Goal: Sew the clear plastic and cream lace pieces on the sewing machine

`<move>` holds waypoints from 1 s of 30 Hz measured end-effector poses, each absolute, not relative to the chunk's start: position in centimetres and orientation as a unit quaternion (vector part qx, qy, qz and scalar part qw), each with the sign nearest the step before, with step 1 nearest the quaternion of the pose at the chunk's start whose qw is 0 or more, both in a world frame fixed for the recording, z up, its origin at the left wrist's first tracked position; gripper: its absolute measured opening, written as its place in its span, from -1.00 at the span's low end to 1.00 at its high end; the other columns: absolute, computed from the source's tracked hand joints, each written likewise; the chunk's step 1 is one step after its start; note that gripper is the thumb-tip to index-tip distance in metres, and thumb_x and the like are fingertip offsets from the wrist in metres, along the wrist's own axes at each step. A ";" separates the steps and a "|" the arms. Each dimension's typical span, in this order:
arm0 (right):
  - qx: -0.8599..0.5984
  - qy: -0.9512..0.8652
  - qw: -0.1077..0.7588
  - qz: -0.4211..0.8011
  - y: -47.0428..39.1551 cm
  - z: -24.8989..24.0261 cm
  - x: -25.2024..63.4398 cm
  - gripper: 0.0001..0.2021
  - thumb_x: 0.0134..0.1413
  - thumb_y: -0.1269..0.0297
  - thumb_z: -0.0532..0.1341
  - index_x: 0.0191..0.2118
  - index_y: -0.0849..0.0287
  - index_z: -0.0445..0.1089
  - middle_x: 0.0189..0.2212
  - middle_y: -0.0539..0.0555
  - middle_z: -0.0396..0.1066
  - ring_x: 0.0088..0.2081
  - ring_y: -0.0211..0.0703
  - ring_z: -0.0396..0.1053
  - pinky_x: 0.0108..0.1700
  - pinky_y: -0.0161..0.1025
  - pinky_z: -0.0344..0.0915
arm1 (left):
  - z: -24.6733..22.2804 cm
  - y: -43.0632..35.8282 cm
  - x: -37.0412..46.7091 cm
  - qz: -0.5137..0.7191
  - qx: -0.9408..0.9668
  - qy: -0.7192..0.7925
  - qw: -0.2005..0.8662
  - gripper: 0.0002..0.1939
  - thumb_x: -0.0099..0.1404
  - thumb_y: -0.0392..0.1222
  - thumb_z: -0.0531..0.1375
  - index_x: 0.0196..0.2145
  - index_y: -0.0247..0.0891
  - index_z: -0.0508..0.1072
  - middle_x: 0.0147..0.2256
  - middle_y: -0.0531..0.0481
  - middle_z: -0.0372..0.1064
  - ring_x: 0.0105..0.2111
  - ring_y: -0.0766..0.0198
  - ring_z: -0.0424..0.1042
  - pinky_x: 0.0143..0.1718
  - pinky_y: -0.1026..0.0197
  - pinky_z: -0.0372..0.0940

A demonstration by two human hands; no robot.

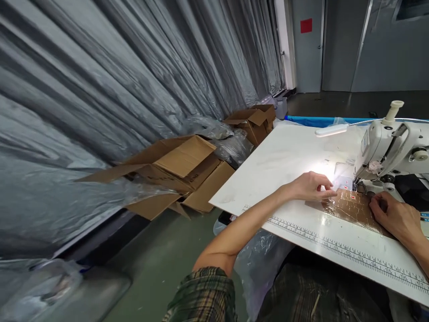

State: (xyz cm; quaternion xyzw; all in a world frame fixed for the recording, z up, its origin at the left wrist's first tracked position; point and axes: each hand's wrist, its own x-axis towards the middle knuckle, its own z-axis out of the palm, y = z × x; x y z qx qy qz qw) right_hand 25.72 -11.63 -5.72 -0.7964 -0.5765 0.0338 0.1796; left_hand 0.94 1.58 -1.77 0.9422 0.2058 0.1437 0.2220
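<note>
A glossy brown sheet (357, 210) with pale lines lies on the white table under the front of a white sewing machine (377, 150). Small red marks show on a pale, clear piece (345, 183) by the needle area, which is brightly lit. My left hand (313, 185) rests at the sheet's left edge, fingers apart and reaching toward the needle. On the other side, my right hand (397, 214) has its fingers curled, thumb and fingertips closed at the sheet's right edge. Exactly how much of the sheet they pinch is hidden.
A printed ruler scale (328, 243) runs along the front edge of the table (268, 165). Open cardboard boxes (184, 163) and clear plastic bags (231, 143) stand left of it, by a silvery curtain (134, 80). Something black (410, 190) lies right of the machine's needle area.
</note>
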 end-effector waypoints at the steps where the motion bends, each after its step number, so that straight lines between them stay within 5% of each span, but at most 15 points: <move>1: -0.786 -0.587 0.194 0.025 -11.8 -5.9 25.8 -0.77 0.07 0.06 0.14 -0.38 0.06 0.43 -0.67 -0.01 0.39 -0.64 -0.11 0.28 -0.58 -0.26 -0.01 | -1.7 1.3 1.2 0.148 0.947 0.197 0.204 -0.76 0.40 -0.09 0.17 -0.32 -0.29 0.51 -0.24 -0.03 0.55 -0.35 0.33 0.49 -0.37 0.32 0.28; 7: -0.592 -0.725 0.344 -0.069 -13.1 -6.5 23.2 -0.75 0.25 0.19 0.06 -0.22 0.16 0.46 -0.45 0.10 0.50 -0.42 -0.12 0.46 -0.38 -0.23 0.36 | -0.2 0.0 -3.1 0.102 0.942 0.318 0.029 -0.73 0.47 -0.08 0.06 -0.10 -0.32 0.45 -0.04 -0.15 0.47 -0.06 0.09 0.47 -0.08 0.07 0.36; 11: -0.436 -0.839 0.319 -0.057 -12.0 -6.1 19.5 -0.60 0.31 0.28 0.03 0.20 0.27 0.23 0.06 0.34 0.40 0.07 0.06 0.38 -0.02 -0.02 0.43 | -0.7 -2.3 -6.4 0.077 0.935 0.338 0.069 -0.43 0.41 0.13 0.13 0.18 -0.33 0.27 0.15 -0.25 0.32 0.12 0.02 0.36 0.09 0.03 0.33; 13: -0.408 -0.867 0.284 -0.030 -10.9 -6.1 18.2 -0.53 0.32 0.27 0.02 0.28 0.31 0.12 0.15 0.39 0.31 0.15 0.12 0.30 0.06 0.09 0.38 | -1.7 -2.8 -7.1 0.066 0.931 0.346 0.097 -0.34 0.37 0.14 0.17 0.26 -0.31 0.17 0.20 -0.26 0.27 0.17 -0.01 0.31 0.13 0.01 0.31; 17: -0.408 -0.886 0.214 0.048 -9.7 -5.9 18.2 -0.69 0.33 0.25 0.01 0.02 0.29 0.35 -0.07 0.32 0.44 -0.07 0.08 0.40 -0.05 0.10 0.39 | -2.9 -1.4 -7.9 0.084 0.910 0.375 0.155 -0.47 0.41 -0.14 0.11 0.29 -0.22 0.16 0.13 -0.15 0.38 0.07 0.11 0.42 0.06 0.07 0.36; 21: -0.415 -0.880 0.207 0.099 -11.2 -4.9 20.1 -0.73 0.35 0.26 -0.01 -0.28 0.18 0.39 -0.32 0.16 0.44 -0.26 -0.07 0.38 -0.16 -0.04 0.37 | -1.5 2.1 -8.2 0.125 0.894 0.420 0.096 -0.56 0.38 -0.28 0.05 0.19 -0.26 0.32 0.01 -0.11 0.46 -0.01 0.11 0.46 0.05 0.03 0.36; 26: -0.423 -0.857 0.282 0.086 -14.3 -4.3 22.1 -0.80 0.33 0.29 0.04 -0.22 0.14 0.40 -0.24 0.16 0.48 -0.17 -0.08 0.43 -0.13 -0.09 0.40 | 0.0 4.0 -5.1 0.151 0.870 0.468 -0.033 -0.54 0.35 -0.35 0.05 0.20 -0.36 0.31 0.23 -0.28 0.22 0.18 -0.08 0.28 0.17 -0.17 0.21; 30: -0.464 -0.819 0.331 0.064 -15.5 -4.2 23.2 -0.82 0.32 0.30 0.08 -0.21 0.11 0.43 -0.23 0.15 0.50 -0.16 -0.10 0.46 -0.14 -0.11 0.44 | -0.9 1.7 -0.3 0.133 0.919 0.366 0.066 -0.71 0.39 -0.27 0.08 0.02 -0.27 0.45 0.09 -0.17 0.37 0.07 0.01 0.36 0.10 -0.11 0.25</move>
